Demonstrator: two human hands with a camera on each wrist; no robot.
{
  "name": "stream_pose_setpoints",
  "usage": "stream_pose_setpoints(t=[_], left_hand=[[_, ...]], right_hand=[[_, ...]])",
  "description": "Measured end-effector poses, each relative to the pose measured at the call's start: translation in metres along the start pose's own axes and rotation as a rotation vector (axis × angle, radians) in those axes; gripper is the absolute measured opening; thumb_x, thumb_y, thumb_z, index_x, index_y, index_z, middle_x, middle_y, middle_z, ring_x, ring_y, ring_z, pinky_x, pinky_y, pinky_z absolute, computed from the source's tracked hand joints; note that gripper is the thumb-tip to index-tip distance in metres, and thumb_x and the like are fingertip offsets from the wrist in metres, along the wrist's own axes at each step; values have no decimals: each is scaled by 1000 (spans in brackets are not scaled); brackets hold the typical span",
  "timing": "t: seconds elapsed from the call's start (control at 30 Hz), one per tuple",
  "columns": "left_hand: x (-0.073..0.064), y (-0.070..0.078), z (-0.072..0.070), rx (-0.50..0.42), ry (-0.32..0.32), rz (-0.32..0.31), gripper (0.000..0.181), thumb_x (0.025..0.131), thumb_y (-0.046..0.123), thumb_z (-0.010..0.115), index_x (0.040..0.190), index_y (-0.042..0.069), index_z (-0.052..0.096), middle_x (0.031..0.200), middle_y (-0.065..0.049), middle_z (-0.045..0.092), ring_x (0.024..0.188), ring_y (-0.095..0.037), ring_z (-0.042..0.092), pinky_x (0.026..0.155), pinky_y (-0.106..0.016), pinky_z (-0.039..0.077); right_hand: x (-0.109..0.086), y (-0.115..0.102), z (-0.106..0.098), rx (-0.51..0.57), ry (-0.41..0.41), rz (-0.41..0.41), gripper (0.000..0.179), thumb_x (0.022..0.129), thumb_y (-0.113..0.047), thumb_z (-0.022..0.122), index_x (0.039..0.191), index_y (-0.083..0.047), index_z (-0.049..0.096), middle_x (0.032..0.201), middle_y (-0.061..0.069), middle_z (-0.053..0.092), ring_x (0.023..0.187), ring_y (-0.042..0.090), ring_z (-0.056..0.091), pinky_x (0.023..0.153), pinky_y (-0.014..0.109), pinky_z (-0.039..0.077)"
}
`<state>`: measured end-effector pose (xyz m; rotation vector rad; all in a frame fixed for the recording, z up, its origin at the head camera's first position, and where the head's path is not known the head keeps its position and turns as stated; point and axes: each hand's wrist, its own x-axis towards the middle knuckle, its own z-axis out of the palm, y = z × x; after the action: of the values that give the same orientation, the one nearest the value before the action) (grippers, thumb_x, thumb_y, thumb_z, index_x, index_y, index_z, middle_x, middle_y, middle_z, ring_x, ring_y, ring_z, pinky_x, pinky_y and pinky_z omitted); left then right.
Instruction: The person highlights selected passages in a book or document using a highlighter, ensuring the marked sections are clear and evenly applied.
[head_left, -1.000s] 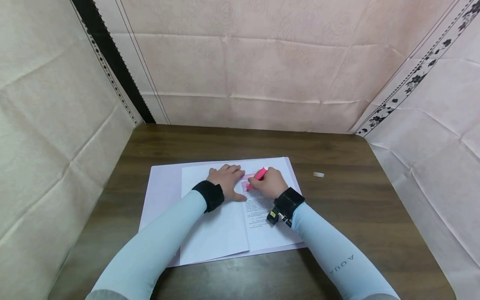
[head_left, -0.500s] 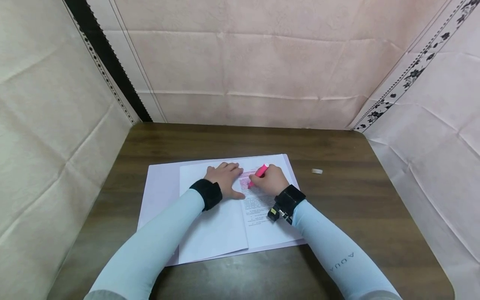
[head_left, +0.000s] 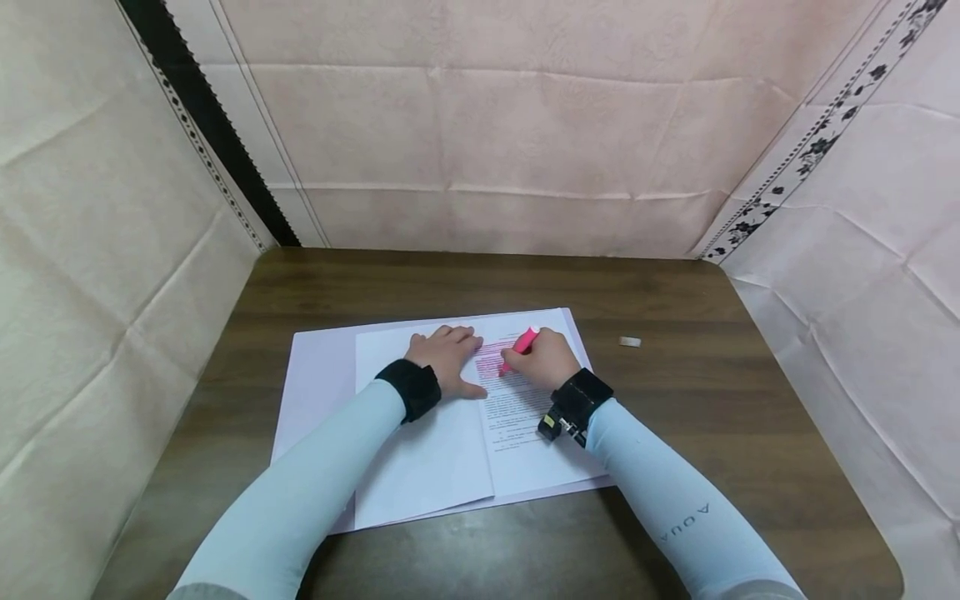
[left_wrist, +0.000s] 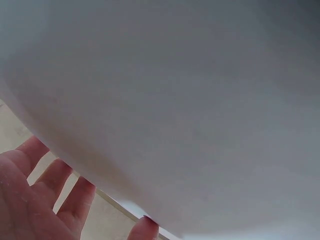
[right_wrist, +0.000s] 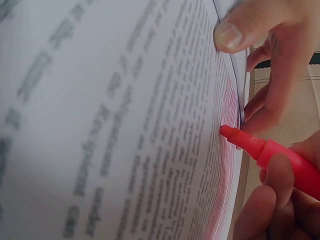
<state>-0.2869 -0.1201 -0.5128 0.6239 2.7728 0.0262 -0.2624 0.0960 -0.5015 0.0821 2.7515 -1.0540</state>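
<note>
The left hand (head_left: 448, 360) is resting spread and palm-down on the blank left page (head_left: 423, 479), its thumb pointing right toward the fold; the right hand (head_left: 551, 362) is pinching a pink marker (head_left: 522, 342) between thumb and fingers. The marker is lying in that right hand, so the right is the nearer of the two, while the left is sitting just beside it across the fold. The marker's long axis is slanting: the pale rear end is pointing up, away from the person and to the right, and the coloured tip (right_wrist: 226, 130) is pointing down to the left, back toward the left thumb. In the right wrist view the tip is meeting the print at the near edge of a pink band (right_wrist: 227, 175); whether it is pressing or barely clearing the paper, I cannot tell. Pink lines are filling the far part of the right page (head_left: 558, 471), and plain black lines are running below the tip, nearer the person. Both pages are lying over a lilac folder (head_left: 324, 367) on the brown counter (head_left: 675, 400), with a small pale piece (head_left: 630, 342) lying well apart to the right.
</note>
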Motion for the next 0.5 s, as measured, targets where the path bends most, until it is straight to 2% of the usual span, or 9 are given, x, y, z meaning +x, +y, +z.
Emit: stream_pose_setpoints(t=[0.3, 0.5], left_hand=[[3, -1, 3, 6, -9, 0, 113, 79, 85, 77, 172, 31, 40, 179, 1, 34, 156, -32, 38, 121, -73, 36], [5, -2, 5, 3, 9, 6, 113, 79, 84, 78, 171, 31, 41, 178, 1, 34, 156, -33, 38, 121, -73, 36]], right_hand=[[1, 4, -3, 7, 5, 10, 36, 98, -39, 84, 105, -6, 72, 85, 9, 71, 79, 29, 65, 64, 30, 51], [0, 4, -7, -3, 11, 1, 34, 99, -39, 84, 99, -7, 74, 80, 9, 70, 76, 30, 64, 63, 30, 49]])
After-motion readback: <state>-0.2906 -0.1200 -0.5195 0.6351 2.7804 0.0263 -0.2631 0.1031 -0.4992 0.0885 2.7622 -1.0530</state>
